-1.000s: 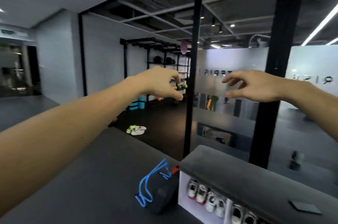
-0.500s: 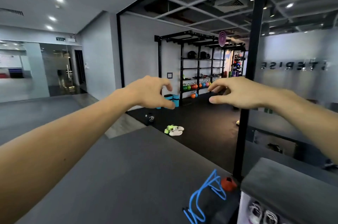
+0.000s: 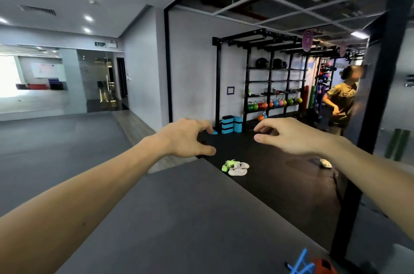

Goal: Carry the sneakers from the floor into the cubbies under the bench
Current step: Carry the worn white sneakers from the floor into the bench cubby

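Sneakers: a lime-green and pale pair is seen lying on the dark gym mat, with one more pale shoe off to the right.
Progress: these are judged not yet carried; the bench cubbies are out of view.
Left hand: raised, fingers loosely curled, nothing held, well short of the pair.
Right hand: likewise empty, fingers slightly spread.

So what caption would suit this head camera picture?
Both empty hands, left and right, reach toward sneakers on the dark gym floor.
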The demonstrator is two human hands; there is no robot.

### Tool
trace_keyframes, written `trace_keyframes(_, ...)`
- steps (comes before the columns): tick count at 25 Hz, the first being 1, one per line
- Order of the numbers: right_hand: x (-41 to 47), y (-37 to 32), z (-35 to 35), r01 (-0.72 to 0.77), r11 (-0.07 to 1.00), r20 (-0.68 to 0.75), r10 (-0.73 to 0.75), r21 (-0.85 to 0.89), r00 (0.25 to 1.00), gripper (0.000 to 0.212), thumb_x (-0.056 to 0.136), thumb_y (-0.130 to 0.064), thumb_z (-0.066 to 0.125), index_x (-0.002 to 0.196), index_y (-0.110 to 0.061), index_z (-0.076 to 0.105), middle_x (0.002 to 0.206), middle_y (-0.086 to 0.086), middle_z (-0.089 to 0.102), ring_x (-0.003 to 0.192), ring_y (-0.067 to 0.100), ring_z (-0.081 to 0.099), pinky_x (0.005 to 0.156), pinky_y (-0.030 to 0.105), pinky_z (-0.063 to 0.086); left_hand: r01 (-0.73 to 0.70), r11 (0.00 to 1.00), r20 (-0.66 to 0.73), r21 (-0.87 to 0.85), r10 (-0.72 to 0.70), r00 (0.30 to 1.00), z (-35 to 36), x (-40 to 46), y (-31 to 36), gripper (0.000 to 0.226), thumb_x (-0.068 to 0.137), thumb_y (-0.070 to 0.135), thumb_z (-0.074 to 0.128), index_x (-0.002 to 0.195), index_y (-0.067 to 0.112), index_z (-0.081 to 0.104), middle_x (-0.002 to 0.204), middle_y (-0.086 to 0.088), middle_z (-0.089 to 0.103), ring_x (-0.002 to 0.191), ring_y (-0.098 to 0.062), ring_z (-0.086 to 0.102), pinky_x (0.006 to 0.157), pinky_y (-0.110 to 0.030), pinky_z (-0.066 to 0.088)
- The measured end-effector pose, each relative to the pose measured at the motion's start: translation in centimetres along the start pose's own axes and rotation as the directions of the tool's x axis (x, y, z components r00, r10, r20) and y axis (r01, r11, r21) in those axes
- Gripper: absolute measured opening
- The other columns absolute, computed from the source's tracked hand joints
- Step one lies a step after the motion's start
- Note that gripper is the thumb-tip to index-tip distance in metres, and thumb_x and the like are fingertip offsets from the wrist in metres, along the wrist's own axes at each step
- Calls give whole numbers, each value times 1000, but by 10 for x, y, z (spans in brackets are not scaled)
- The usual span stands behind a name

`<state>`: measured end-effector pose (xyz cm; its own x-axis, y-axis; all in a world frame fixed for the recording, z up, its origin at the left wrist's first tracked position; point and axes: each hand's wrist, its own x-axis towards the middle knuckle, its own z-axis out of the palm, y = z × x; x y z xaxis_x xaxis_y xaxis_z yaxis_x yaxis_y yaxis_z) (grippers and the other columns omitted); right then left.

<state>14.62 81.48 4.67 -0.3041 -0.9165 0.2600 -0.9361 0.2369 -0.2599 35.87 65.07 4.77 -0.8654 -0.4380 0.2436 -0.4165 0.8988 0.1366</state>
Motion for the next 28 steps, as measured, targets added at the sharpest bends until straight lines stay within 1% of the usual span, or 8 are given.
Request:
trace_keyframes(4, 108, 36, 33, 2, 1000, 10, -2, -15, 1000, 37, 91, -50, 52, 123, -32, 54, 120, -7, 57, 102, 6, 56, 91, 30, 48, 2, 1000, -29, -26, -3, 1000, 23, 95, -64, 58, 80, 58, 64, 130, 30, 50, 133, -1, 55, 114, -19, 54, 96, -37, 46)
trace_keyframes(7, 201, 69, 62, -14, 1000, 0, 14, -9, 1000, 38, 90, -52, 52, 122, -32, 54, 119, -8, 57, 101, 5, 55, 91, 30, 48, -50, 998, -42, -31, 49, 998, 44, 179, -123, 59, 82, 55, 63, 132, 27, 49, 135, -1, 54, 121, -17, 51, 97, -28, 41)
trace_keyframes(9, 263, 91, 74, -44, 999, -5, 44, -1, 999, 39, 89, -54, 51, 123, -33, 54, 120, -8, 57, 102, 5, 55, 92, 31, 49, -81, 996, -31, -43, 80, 996, 53, 240, -159, 58, 83, 54, 64, 132, 27, 50, 135, 0, 53, 122, -16, 50, 95, -26, 38)
trace_keyframes(16, 456, 178, 98, -130, 991, -12, 130, -15, 991, 41, 89, -57, 50, 122, -33, 55, 122, -8, 57, 107, 6, 54, 94, 33, 47, -169, 985, -11, -30, 169, 986, 89, 460, -255, 56, 80, 62, 61, 126, 33, 51, 134, 4, 53, 120, -15, 50, 99, -39, 44)
trace_keyframes(18, 511, 210, 105, -144, 989, -27, 143, -22, 989, 42, 90, -55, 50, 123, -30, 55, 123, -6, 58, 107, 8, 54, 95, 33, 47, -178, 984, -10, -24, 177, 984, 104, 522, -274, 57, 79, 62, 61, 127, 33, 51, 134, 4, 53, 120, -16, 50, 99, -40, 43)
trace_keyframes(21, 585, 255, 108, -133, 990, -68, 130, -41, 989, 43, 91, -52, 51, 126, -26, 55, 123, -4, 58, 109, 9, 54, 95, 31, 46, -208, 978, -62, -17, 207, 976, 116, 606, -296, 56, 80, 61, 62, 128, 32, 51, 132, 4, 54, 119, -17, 49, 98, -37, 42)
trace_keyframes(23, 641, 289, 108, -130, 991, -65, 127, -40, 990, 42, 91, -50, 51, 125, -27, 55, 122, -4, 58, 109, 9, 54, 95, 29, 45, -213, 977, -52, -24, 212, 976, 123, 670, -313, 56, 81, 59, 63, 128, 31, 51, 132, 4, 54, 118, -17, 50, 96, -36, 43)
trace_keyframes(28, 775, 369, 107, -145, 989, -75, 142, -37, 987, 37, 91, -50, 52, 122, -31, 55, 122, -6, 58, 107, 8, 54, 94, 30, 46, -210, 977, -52, -34, 208, 977, 143, 824, -363, 56, 80, 60, 63, 127, 31, 51, 134, 2, 53, 119, -18, 50, 98, -40, 44)
